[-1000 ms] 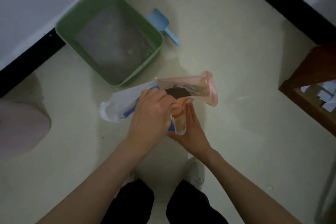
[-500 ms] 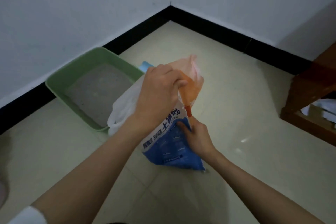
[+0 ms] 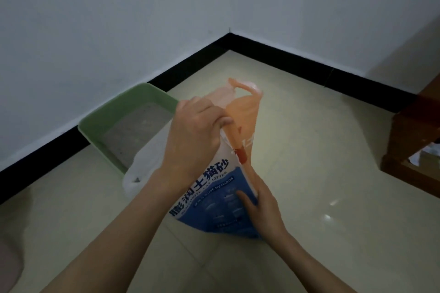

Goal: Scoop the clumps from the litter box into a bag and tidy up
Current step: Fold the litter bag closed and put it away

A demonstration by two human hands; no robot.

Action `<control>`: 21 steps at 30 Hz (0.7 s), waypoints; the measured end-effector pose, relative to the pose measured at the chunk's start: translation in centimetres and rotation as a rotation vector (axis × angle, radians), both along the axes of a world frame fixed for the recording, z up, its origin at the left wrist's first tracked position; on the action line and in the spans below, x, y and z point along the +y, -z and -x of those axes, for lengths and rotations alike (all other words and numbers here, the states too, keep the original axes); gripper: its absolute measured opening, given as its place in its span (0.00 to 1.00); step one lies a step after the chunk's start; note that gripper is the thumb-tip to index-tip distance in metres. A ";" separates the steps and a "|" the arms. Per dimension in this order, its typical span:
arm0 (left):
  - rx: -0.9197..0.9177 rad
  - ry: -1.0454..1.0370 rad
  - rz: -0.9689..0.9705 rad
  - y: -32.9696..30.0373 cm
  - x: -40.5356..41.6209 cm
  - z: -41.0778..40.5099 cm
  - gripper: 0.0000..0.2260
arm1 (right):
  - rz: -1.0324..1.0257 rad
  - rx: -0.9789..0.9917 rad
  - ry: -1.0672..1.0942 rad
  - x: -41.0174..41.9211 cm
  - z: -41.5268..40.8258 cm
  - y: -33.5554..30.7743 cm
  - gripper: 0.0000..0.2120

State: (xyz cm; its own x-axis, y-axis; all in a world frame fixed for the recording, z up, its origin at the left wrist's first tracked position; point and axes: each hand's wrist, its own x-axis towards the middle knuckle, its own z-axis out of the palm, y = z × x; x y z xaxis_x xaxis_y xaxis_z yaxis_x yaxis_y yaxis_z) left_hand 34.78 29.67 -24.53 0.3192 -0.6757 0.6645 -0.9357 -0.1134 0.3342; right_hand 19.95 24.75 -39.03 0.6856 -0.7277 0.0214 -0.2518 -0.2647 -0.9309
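Two hands, left hand point(image 3: 195, 131) and right hand point(image 3: 259, 202), grip one litter bag point(image 3: 214, 197).

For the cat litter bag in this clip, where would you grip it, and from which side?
Grip the cat litter bag at its gathered orange neck, coming from above, as the left hand does. The top narrows into a bunch that fingers can close around, while the blue body below is wide. A second hold low on the right side, where the right hand holds it, should steady it.
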 end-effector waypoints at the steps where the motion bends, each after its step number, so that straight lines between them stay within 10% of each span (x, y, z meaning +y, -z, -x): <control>1: -0.014 -0.009 -0.009 -0.2 0.0 -0.4 0.13 | 0.066 0.004 -0.009 -0.1 -0.3 0.3 0.21; 11: -0.250 -0.260 -0.084 -1.8 0.8 -6.3 0.10 | 0.548 0.022 -0.002 -2.3 -4.5 -0.9 0.22; 16: -0.280 -0.499 -0.056 -1.9 2.5 -6.8 0.14 | 0.448 0.152 0.011 -2.9 -7.8 -2.0 0.17; 21: -0.608 -0.033 -0.737 2.5 2.8 -7.1 0.30 | 0.483 0.116 -0.018 -2.9 -9.6 -1.6 0.20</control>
